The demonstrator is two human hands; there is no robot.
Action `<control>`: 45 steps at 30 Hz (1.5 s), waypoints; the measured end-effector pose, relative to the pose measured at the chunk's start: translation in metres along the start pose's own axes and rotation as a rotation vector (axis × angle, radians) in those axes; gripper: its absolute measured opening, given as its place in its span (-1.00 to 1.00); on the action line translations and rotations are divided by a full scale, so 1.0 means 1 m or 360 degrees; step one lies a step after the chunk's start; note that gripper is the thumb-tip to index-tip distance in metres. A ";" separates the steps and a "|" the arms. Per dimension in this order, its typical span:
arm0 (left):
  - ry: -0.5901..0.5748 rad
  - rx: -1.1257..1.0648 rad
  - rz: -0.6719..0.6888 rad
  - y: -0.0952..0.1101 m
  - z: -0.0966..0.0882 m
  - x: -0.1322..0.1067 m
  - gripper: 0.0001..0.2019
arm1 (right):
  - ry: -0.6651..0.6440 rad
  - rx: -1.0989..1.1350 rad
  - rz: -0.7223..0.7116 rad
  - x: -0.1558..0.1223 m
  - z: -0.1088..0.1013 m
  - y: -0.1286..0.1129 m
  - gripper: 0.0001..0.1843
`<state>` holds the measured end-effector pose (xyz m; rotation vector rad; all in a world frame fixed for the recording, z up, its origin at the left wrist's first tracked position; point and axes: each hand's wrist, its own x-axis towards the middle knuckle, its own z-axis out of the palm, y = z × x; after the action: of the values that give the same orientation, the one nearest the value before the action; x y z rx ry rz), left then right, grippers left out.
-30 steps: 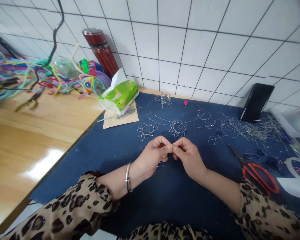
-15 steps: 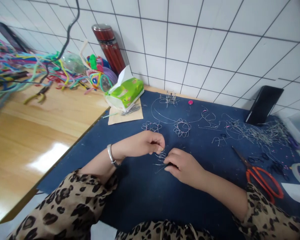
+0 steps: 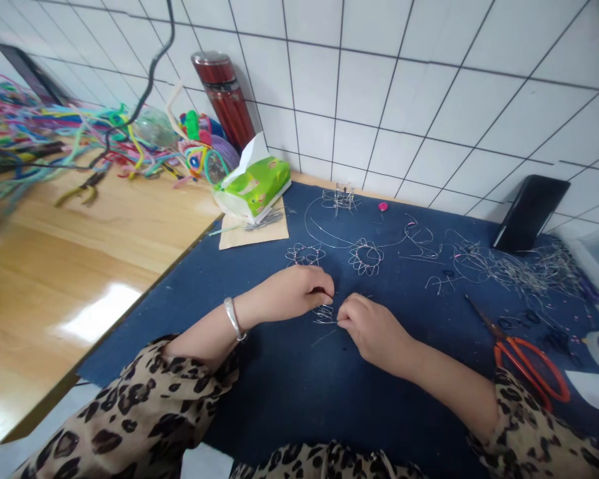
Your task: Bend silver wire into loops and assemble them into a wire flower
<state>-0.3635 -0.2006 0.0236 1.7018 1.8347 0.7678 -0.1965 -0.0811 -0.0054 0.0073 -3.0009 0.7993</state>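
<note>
from out here i see a pale wooden surface (image 3: 150, 249) at the left, with a dark blue mat (image 3: 279, 399) to its right. on the bare wood i find yellow-handled pliers (image 3: 92, 179) near a tangle of fuzzy coloured strands (image 3: 138, 154). on the mat i make out two flower-shaped wire rings (image 3: 355, 258), orange-handled scissors (image 3: 501, 336), a heap of loose wire (image 3: 529, 271), a pink disc (image 3: 383, 207), a tilted black phone (image 3: 533, 213) and a brown sheet (image 3: 235, 237) by the edge.
</note>
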 end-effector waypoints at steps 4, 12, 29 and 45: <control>-0.0203 -0.0127 0.0057 0.004 -0.004 0.001 -0.84 | 0.0098 0.0115 0.0033 0.001 -0.006 0.009 -0.91; -0.0143 0.0103 0.0139 0.009 0.004 -0.002 -0.80 | 0.0212 -0.0140 -0.0079 0.001 -0.006 0.011 -0.85; 0.0494 -0.0012 -0.0150 0.027 0.038 0.006 -0.87 | 0.0677 -0.0438 -0.0002 -0.002 -0.010 0.006 -0.72; 0.0312 -0.0098 -0.0015 0.022 0.025 0.009 -0.85 | 0.0086 0.1124 0.0553 0.008 -0.036 0.021 -0.94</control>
<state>-0.3307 -0.1894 0.0218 1.6267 1.9249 1.0073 -0.2032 -0.0448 0.0152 -0.5094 -2.5276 1.8027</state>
